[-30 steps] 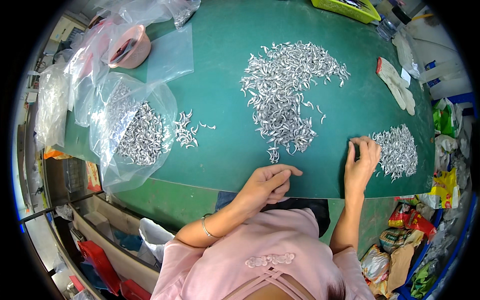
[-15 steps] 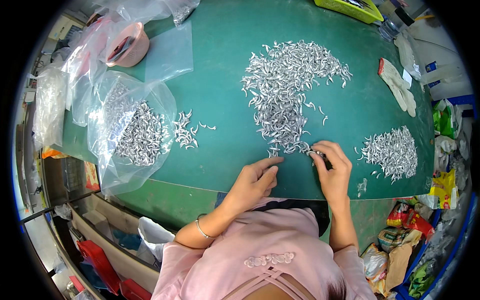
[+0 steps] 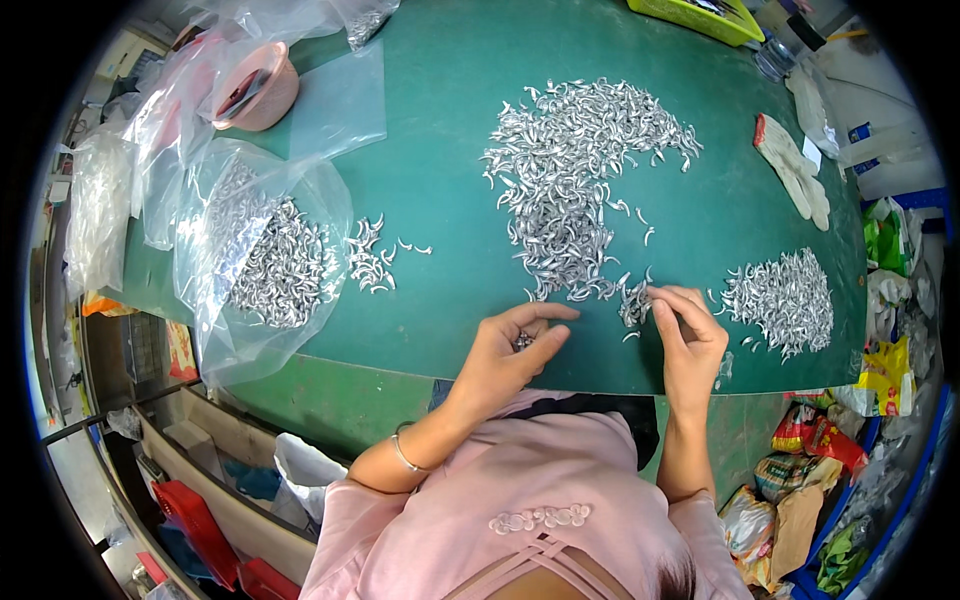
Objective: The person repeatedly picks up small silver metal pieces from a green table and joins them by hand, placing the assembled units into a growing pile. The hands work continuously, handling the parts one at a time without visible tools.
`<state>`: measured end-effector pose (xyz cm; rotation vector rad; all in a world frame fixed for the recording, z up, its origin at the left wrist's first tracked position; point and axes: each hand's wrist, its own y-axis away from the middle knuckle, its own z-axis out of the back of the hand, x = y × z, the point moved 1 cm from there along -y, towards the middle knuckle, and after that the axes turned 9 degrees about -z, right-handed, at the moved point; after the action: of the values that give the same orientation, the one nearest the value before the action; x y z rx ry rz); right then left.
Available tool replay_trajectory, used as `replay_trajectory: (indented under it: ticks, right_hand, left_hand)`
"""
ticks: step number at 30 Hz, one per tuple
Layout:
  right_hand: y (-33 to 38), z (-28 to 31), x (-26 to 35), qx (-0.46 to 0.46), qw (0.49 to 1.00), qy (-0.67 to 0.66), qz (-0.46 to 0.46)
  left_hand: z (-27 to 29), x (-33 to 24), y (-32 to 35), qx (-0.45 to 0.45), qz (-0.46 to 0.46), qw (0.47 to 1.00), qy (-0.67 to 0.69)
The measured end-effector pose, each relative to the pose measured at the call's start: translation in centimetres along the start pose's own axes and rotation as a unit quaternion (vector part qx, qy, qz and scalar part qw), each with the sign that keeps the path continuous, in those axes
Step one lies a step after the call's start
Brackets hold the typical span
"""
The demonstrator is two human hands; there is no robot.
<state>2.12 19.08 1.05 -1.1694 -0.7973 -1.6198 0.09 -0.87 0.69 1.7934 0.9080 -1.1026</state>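
A large pile of small, curved silver metal pieces [image 3: 565, 190] spreads over the green table [image 3: 430, 130] in front of me. My left hand [image 3: 510, 352] is at the pile's near end, fingers curled round several of these pieces in the palm, its forefinger and thumb stretched apart. To its right, my right hand [image 3: 690, 335] pinches thumb and forefinger together at a small cluster of pieces [image 3: 634, 300]; a curved metal piece [image 3: 648, 277] appears to be at its fingertips. Farther right lies a compact heap of the same pieces [image 3: 785, 303].
At the left, a clear plastic bag [image 3: 335, 200] lies with more pieces spilling from its mouth. Behind it are a pink basket [image 3: 270, 100] and a flat plastic sheet [image 3: 345, 110]. A white glove [image 3: 795, 170], a bottle [image 3: 775, 60] and a yellow-green tray [image 3: 700, 20] are at the right.
My right hand has moved right, and a small cluster now lies beside it, apart from the main pile. My left hand has opened its thumb and forefinger, showing pieces in the palm.
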Motion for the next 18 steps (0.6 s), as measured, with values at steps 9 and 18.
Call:
replay_trajectory:
  ticks: [9, 18]
  right_hand:
    - [2.8, -0.9, 0.9, 0.077, 0.966, -0.191, -0.155]
    - [4.0, -0.9, 1.4, 0.118, 0.944, -0.269, -0.148]
  left_hand:
    - [-2.6, -0.1, 0.3, 0.008, -0.095, 0.994, -0.054]
    - [-2.7, -0.3, 1.0, 0.003, -0.046, 0.999, -0.023]
